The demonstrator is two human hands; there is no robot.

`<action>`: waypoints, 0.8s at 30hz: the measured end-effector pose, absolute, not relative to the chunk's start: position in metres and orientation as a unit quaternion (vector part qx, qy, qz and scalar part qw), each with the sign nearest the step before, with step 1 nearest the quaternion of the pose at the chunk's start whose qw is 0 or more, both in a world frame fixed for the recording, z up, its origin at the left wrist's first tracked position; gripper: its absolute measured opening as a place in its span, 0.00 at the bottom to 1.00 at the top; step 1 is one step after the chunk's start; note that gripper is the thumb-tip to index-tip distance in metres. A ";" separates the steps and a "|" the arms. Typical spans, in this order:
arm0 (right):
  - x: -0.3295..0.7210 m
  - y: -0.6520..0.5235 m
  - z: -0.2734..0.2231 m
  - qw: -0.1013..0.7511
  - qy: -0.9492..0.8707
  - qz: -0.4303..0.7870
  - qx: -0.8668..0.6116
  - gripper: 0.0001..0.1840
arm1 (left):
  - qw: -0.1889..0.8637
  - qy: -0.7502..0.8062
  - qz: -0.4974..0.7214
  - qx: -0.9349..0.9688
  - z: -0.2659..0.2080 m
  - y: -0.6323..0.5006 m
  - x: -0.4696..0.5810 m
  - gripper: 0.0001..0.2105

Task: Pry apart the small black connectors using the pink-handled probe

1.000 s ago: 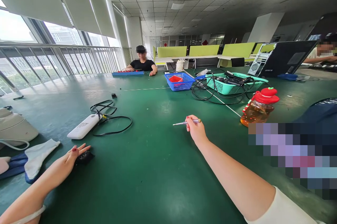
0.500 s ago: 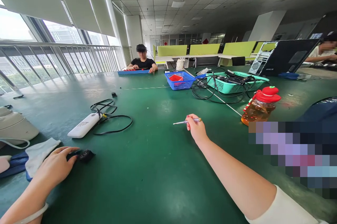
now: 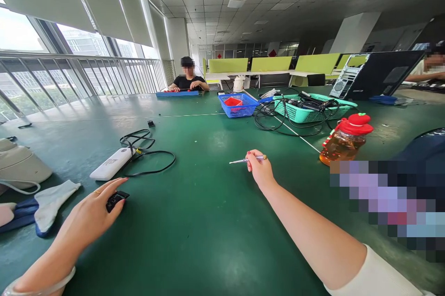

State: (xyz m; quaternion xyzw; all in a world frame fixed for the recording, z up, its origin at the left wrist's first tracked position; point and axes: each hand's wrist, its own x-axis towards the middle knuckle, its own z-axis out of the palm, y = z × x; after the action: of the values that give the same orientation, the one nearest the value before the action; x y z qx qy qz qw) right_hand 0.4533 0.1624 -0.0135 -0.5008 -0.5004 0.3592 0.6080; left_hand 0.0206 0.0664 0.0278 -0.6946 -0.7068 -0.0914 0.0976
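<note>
My right hand [image 3: 260, 169] is closed around a slim screwdriver [image 3: 238, 161] with a clear handle, its metal tip pointing left just above the table. On the left, my left hand [image 3: 91, 212] has its fingers stretched and its thumb apart. Between them sits a small black block-like part [image 3: 116, 199], partly covered by the fingers. Whether the fingertips touch that part I cannot tell. Just beyond the hand lies a white power bank [image 3: 112, 164] with a black cable [image 3: 166, 154] looped beside it.
A blue-and-white cloth [image 3: 52, 203] lies at the left edge near a beige device [image 3: 21, 166]. Further back stand a blue basket [image 3: 239, 110], a green basket [image 3: 295, 114] with cables, and a red-lidded bottle [image 3: 344, 143]. A person [image 3: 187, 78] sits at the far side.
My left hand has moved right and forward, from beside the black part to over it, and its fingers have spread. The right hand stays put with the screwdriver.
</note>
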 end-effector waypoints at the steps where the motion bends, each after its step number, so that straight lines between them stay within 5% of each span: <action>1: 0.453 0.162 -0.014 0.608 -0.501 0.359 -0.501 0.16 | 0.089 -0.715 -0.081 -0.688 0.028 0.067 0.020 0.26; 7: 0.452 0.162 -0.013 0.608 -0.501 0.359 -0.501 0.16 | 0.045 -0.753 -0.042 -0.655 0.036 0.065 0.025 0.26; 24: 0.452 0.164 -0.015 0.604 -0.516 0.355 -0.492 0.17 | 0.172 -0.716 -0.072 -0.673 -0.001 0.068 0.014 0.26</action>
State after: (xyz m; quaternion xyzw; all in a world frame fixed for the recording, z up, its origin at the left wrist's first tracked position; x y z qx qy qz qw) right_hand 0.4524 0.1636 -0.0151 -0.4924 -0.5160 0.3552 0.6043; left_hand 0.0140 0.0682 -0.0011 -0.6731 -0.7157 -0.0717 0.1717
